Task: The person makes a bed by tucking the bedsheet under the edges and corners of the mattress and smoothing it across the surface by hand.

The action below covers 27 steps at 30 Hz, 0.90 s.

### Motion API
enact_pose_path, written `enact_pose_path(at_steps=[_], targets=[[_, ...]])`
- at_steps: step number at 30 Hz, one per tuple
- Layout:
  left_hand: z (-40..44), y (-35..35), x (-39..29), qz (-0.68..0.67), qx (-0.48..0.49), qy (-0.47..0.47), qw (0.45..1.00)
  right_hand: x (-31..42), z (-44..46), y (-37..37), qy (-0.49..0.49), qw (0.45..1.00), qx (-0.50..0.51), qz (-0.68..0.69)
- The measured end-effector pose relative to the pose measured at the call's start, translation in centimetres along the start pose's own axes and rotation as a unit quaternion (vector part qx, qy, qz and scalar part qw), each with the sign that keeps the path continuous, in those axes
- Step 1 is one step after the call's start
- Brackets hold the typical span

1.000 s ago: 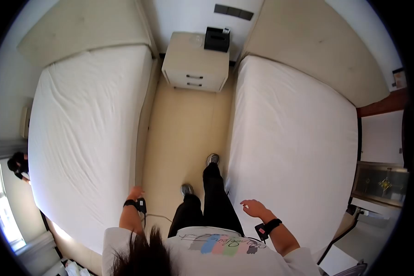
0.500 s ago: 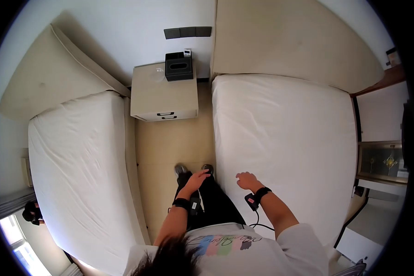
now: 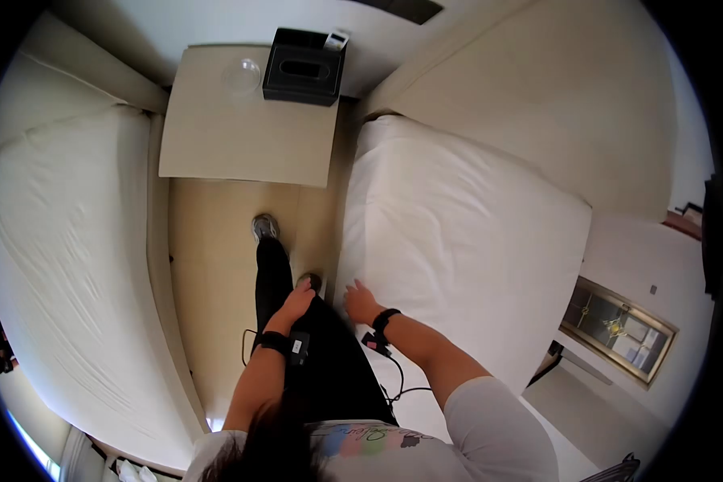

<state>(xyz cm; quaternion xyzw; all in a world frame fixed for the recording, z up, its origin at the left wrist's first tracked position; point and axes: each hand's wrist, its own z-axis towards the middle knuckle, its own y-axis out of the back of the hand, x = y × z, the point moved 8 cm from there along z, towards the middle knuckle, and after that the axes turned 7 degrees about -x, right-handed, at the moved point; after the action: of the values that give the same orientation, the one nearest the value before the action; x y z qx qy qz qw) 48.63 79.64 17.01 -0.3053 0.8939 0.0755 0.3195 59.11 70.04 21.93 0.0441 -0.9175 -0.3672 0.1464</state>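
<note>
Over my dark trouser leg is my left hand (image 3: 299, 299), its fingers pointing forward and close together; whether anything is in them cannot be made out. My right hand (image 3: 361, 303) hangs by the near left edge of the right bed (image 3: 458, 241), with fingers apart and nothing in them. Each wrist has a black strap with a small box and cable. Ahead stands the beige nightstand (image 3: 249, 145), bearing a black tissue box (image 3: 304, 71), a clear round dish (image 3: 243, 76) and a small white device (image 3: 336, 40).
On the left is another white-sheeted bed (image 3: 72, 265), with tiled floor (image 3: 209, 265) between the beds. Padded headboards stand behind both. A gold-framed panel (image 3: 618, 328) is at the right. Part of a person (image 3: 2, 352) shows beyond the left bed.
The view has moved closer to the nightstand and turned. One foot has stepped forward. Both hands have moved closer together, my left hand coming in from beside the left bed.
</note>
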Motion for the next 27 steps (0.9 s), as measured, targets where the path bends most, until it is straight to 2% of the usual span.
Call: enact_pose_path(at_steps=[3, 5, 7, 9, 13, 15, 16, 17, 19, 21, 24, 27], targets=[[3.3, 0.8, 0.2, -0.034, 0.022, 0.043, 0.998, -5.1, 5.1, 0.6, 0.001, 0.997, 0.049, -0.052], [5.6, 0.7, -1.4, -0.09, 0.037, 0.073, 0.993, -9.3, 8.3, 1.0, -0.003, 0.989, 0.113, -0.096], [9.0, 0.1, -1.4, -0.088, 0.043, 0.084, 0.992, -12.8, 10.9, 0.1, 0.007, 0.974, 0.172, -0.149], [12.3, -1.4, -1.3, -0.126, 0.039, 0.046, 0.99, -16.2, 12.4, -3.1, 0.022, 0.944, 0.253, -0.209], [17.2, -6.0, 0.2, -0.124, 0.065, 0.029, 0.99, -21.3, 15.4, -4.1, 0.01, 0.927, 0.325, -0.189], [18.2, -8.5, -0.9, -0.045, 0.114, -0.017, 0.992, -25.1, 17.6, -1.9, -0.044, 0.921, 0.319, -0.218], [18.1, -8.6, -2.9, -0.05, 0.116, -0.012, 0.992, -27.4, 18.8, -0.4, -0.07, 0.921, 0.298, -0.242], [17.1, -8.5, -5.6, -0.098, 0.151, 0.059, 0.982, -30.0, 20.0, 1.7, -0.104, 0.921, 0.265, -0.267], [16.4, -9.6, -8.3, -0.151, 0.179, 0.131, 0.963, -34.9, 21.7, 6.8, -0.17, 0.916, 0.199, -0.304], [17.0, -10.3, -10.9, -0.218, 0.164, 0.04, 0.961, -39.4, 22.7, 10.7, -0.226, 0.911, 0.157, -0.308], [17.4, -11.0, -10.3, -0.226, 0.142, -0.004, 0.964, -41.0, 22.5, 15.2, -0.288, 0.904, 0.144, -0.282], [17.7, -11.5, -9.1, -0.197, 0.15, 0.012, 0.969, -40.7, 23.9, 13.0, -0.23, 0.923, 0.113, -0.288]])
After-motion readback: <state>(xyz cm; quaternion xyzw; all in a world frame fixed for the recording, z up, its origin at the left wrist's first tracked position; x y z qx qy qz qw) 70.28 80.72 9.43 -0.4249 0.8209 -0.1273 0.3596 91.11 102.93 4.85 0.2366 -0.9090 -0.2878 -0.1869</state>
